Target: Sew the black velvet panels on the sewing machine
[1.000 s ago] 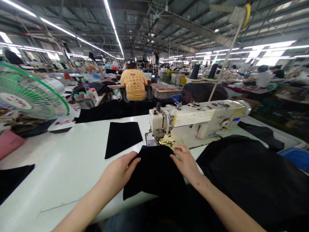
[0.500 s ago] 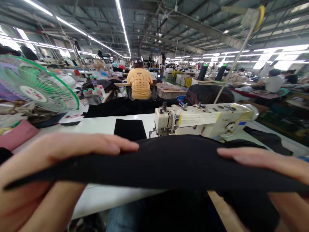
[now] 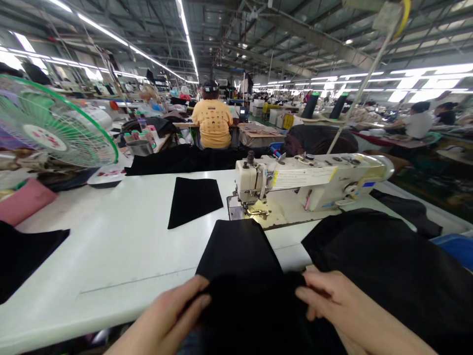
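A black fabric piece (image 3: 240, 256) lies on the white table (image 3: 121, 251), its far end in front of the sewing machine's (image 3: 306, 185) needle area. My left hand (image 3: 166, 320) grips its near left edge at the table's front edge. My right hand (image 3: 343, 310) pinches its near right edge. Both hands have fingers closed on the cloth. A second, smaller black piece (image 3: 194, 195) lies flat further back, left of the machine.
A large heap of black fabric (image 3: 388, 266) sits at the right. A green fan (image 3: 51, 123) stands at the left, with a pink cloth (image 3: 24, 199) and more black cloth (image 3: 22, 251) near it. A person in a yellow shirt (image 3: 214, 123) sits ahead.
The black piece lay under the needle, was lifted up close to the camera, and is now back on the table, pulled toward me. Both hands moved to the near table edge.
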{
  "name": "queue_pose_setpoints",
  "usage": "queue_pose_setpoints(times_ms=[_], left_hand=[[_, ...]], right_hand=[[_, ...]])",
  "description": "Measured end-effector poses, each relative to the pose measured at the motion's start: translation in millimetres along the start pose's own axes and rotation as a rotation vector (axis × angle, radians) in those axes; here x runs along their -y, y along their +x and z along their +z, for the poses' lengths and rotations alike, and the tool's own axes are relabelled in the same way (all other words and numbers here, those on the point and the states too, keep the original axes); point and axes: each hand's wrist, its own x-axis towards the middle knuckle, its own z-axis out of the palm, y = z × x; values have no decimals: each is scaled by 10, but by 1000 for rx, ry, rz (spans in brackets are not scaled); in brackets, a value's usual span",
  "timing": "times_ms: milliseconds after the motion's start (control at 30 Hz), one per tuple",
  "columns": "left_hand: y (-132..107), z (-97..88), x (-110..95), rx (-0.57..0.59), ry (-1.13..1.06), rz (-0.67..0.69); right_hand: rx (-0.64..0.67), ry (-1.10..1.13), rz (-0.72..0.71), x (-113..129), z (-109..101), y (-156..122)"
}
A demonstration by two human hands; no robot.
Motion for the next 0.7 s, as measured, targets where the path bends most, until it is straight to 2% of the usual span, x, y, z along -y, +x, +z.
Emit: queue_pose_setpoints(times_ms=[67,200,300,400,467,533,633,700], left_hand=[[269,-4,-45,-3,139,-47],[744,118,-29,-15,542,-177],[914,202,51,-5,611,-233],[901,192,100,-101,436,-212],[817,150,85,-138,262,-180],[701,120,38,-72,139,-165],[517,172,-33,97,62,-128],[415,285,-49,100,-3,-62]], right_hand=[[-85,-52,-3,-92,129,289],[-335,-258,-172,-261,385,936],[-402,-273,-189,-315,565,1281],[-463,-257,-213,-338,683,1437],[-509,-218,-236,-343,690,1456],[-574,-168,-246,-328,628,1425],[-680,-103,-269,-220,431,1283],[-749,-65,-336,-72,273,1124]])
